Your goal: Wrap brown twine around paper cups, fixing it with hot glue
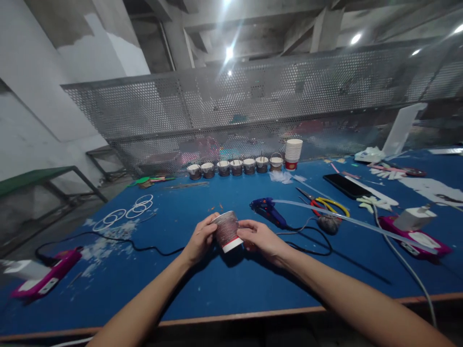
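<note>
Between my two hands, a paper cup (227, 228) wound with brown-grey cord is held tilted above the blue table. The cord covers most of its side; a red and white band shows bare at the lower end. My left hand (202, 237) grips the cup's left side near the upper end, thumb in front. On the other side, my right hand (261, 239) pinches the cup near the bare band, with some fingers hidden behind it. A blue glue gun (268, 210) with a long clear glue stick lies just beyond my right hand.
Several cord-wrapped cups (236, 167) line the back, beside a stack of paper cups (293, 152). Scissors (327, 205), a cord ball (328, 223) and a phone (343, 185) lie right. White rings (139, 207) and a pink power strip (50, 273) lie left; black cables cross the table.
</note>
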Demonstrator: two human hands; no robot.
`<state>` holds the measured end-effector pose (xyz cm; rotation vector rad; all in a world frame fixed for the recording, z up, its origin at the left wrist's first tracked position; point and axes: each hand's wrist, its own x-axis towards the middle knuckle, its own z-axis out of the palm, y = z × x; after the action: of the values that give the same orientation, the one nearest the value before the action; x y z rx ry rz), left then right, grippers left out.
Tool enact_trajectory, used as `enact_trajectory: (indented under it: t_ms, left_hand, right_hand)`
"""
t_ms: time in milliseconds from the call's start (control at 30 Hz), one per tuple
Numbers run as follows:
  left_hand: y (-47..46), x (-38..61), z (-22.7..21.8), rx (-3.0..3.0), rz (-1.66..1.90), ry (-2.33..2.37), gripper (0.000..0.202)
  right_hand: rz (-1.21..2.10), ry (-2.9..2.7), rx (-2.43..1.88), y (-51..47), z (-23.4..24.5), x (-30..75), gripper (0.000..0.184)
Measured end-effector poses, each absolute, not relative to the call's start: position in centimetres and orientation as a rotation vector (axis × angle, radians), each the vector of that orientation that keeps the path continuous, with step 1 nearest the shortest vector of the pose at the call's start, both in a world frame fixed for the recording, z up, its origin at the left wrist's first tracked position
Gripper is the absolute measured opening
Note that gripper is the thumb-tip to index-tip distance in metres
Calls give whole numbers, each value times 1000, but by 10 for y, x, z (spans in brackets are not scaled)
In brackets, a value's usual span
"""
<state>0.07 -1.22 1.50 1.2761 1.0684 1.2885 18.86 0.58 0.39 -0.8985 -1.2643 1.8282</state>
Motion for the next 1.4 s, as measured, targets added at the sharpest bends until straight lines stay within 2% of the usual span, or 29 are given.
enact_trajectory:
  t_ms: [167,367,567,800,900,1033,1233,1400]
  left_hand:
    - [-10,3,12,1390,1370,1169,29]
    - [-14,7,22,1584,1345,1306,40]
    - [-22,17,25,1678,1143,1322,63]
    - [-21,23,22,1608,1115,1397,59]
    - [-20,20,20,1634,1138,1456,57]
    - [-19,17,17,1742,1141,1538,57]
    - [-23,21,15,1846,1079,1547,56]
    - [-24,23,15,1883,1071,1592,55]
  right_hand:
    - [1774,-1285,-862,5,6,189,51]
    - [1503,-1429,-968,16,-1,192,43]
    - [1430,-1524,-1010,21,-7,194,37]
    - [1351,-1660,-1032,22,-6,199,34]
    - [1117,-1777,-1042,19,-3,202,31]
    - [682,-1943,-899,14,-3,203,14]
    - [364,-2053,-857,11,-9,206,20]
    - [239,-2076,-834,8,-7,206,25]
